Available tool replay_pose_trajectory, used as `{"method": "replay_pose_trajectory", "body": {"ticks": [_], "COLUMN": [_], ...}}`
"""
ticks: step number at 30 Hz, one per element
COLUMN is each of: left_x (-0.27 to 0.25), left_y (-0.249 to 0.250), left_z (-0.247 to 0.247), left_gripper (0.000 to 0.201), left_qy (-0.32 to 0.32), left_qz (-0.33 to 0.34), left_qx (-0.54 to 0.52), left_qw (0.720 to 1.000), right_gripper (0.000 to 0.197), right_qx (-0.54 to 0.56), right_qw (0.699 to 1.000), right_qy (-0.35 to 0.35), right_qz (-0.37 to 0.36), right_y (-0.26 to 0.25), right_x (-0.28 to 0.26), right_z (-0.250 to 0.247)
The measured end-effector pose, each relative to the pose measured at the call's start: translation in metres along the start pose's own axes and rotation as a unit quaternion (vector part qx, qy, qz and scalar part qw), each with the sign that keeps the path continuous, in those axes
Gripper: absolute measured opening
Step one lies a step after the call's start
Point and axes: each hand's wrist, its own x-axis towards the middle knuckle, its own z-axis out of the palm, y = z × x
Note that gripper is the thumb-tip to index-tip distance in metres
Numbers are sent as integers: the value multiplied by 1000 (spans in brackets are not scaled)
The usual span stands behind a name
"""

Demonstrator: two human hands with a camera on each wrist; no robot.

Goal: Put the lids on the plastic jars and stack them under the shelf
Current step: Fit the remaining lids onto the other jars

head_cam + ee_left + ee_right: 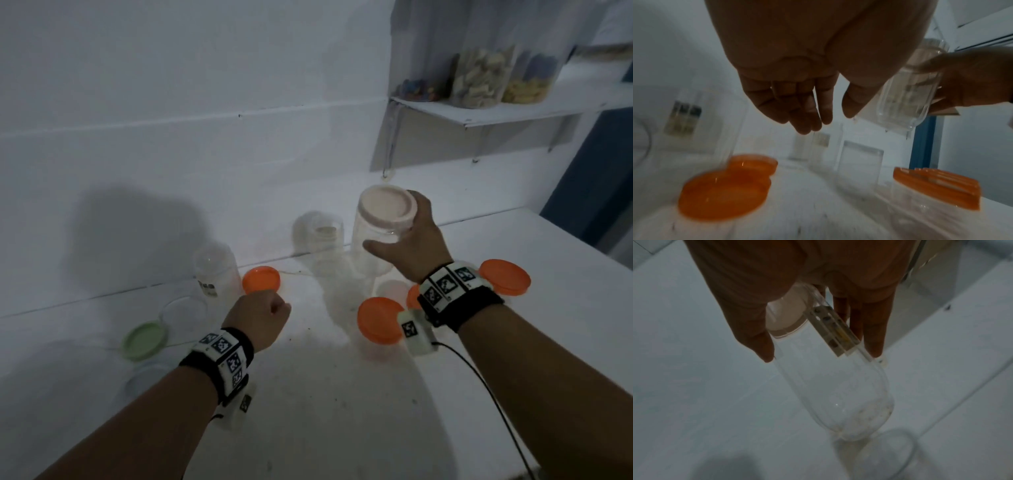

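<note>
My right hand (pixel 400 229) grips a clear plastic jar (pixel 373 246) just under its pale pink lid (pixel 387 207), thumb on one side and fingers on the other. The jar hangs tilted above the table, below the shelf's (pixel 513 109) left end. In the right wrist view the jar (pixel 834 386) points down past my right hand (pixel 818 356), with the pink lid (pixel 785 318) against the palm. My left hand (pixel 270 315) hovers low over the table and holds nothing. In the left wrist view its fingers (pixel 807 113) hang loosely curled.
Open clear jars stand by the wall (pixel 215 270) (pixel 323 236). Orange lids lie near the wall (pixel 261 279), by my right wrist (pixel 378 323) and further right (pixel 505 275). A green lid (pixel 145 339) and a clear lid (pixel 185 311) lie at left. Filled jars (pixel 479 78) stand on the shelf.
</note>
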Motion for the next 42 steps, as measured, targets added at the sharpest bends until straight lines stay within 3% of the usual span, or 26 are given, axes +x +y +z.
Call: {"method": "replay_pose_trajectory", "body": {"ticks": [6,10,13,20,26,31,34,36,39,42], "left_x": [19,27,33,51,62,64,62,64,67,67], "left_y": [-5,-10,-13,-23,-32,-35,-36,-37,-42,-51], "left_z": [56,72,74,69,73,69,58,47,34,24], "left_gripper": [24,42,55,82,95,90,85,72,63,64], "left_qy": [-49,-35,-31,-20,-57,-55,1,63,149,237], "left_qz": [-27,-109,-177,-322,-351,-355,-328,-322,-348,-361], "left_qx": [35,49,70,73,66,85,113,95,56,17], "left_qw": [998,992,981,944,932,929,938,940,924,902], "right_gripper": [103,124,124,118,119,143,119,97,81,69], "right_qx": [-111,-166,-201,-218,-230,-278,-331,-313,-292,-333], "right_qw": [989,974,964,954,945,928,934,942,930,881], "right_qy": [-15,-78,-111,-149,-176,-184,-120,-118,-216,-326], "right_qz": [98,130,132,144,153,164,54,-36,-63,-79], "right_y": [82,127,143,156,154,126,82,54,26,12], "right_x": [64,86,101,110,108,106,112,117,129,131], "right_z": [-23,-9,-1,6,5,-6,-8,10,57,106]}}
